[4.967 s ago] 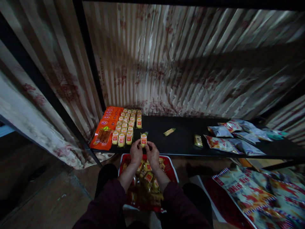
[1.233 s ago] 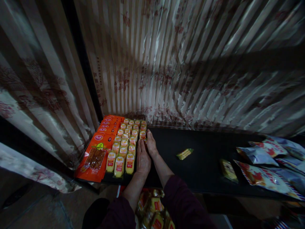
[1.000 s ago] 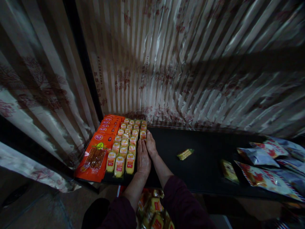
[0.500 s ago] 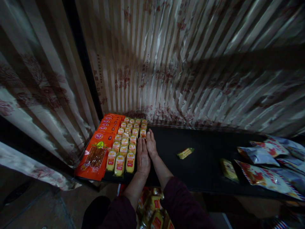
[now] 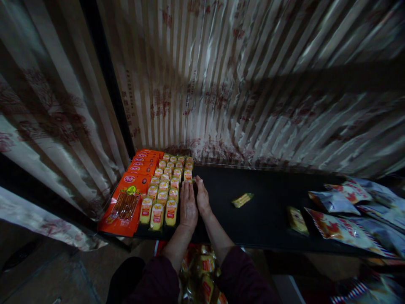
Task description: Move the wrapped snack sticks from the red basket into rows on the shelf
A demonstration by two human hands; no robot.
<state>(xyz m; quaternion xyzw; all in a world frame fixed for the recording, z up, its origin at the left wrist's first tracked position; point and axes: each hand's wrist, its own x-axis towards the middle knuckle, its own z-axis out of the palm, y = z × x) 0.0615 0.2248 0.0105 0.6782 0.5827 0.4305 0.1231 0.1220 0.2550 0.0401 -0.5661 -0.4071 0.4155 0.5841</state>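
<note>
Both of my hands lie side by side on a black shelf (image 5: 259, 211), just right of rows of small yellow snack packets (image 5: 166, 190) with red labels. My left hand (image 5: 188, 207) lies flat, fingers stretched out and together, covering the near end of the rightmost row. My right hand (image 5: 201, 195) rests on its edge beside it, fingers straight, tips near a packet (image 5: 188, 175) at the row's far part. Neither hand grips anything that I can see.
Orange flat packs (image 5: 129, 196) lie left of the yellow rows. A loose yellow packet (image 5: 242, 199) and another (image 5: 296, 219) lie further right, then silver and red bags (image 5: 343, 213). Below the shelf sits a container of more yellow packets (image 5: 202, 270). Striped cloth hangs behind.
Five seconds ago both hands held one yellow packet at the shelf's front edge. Since then they lie flat beside the rows. In the last second they slid slightly towards me.
</note>
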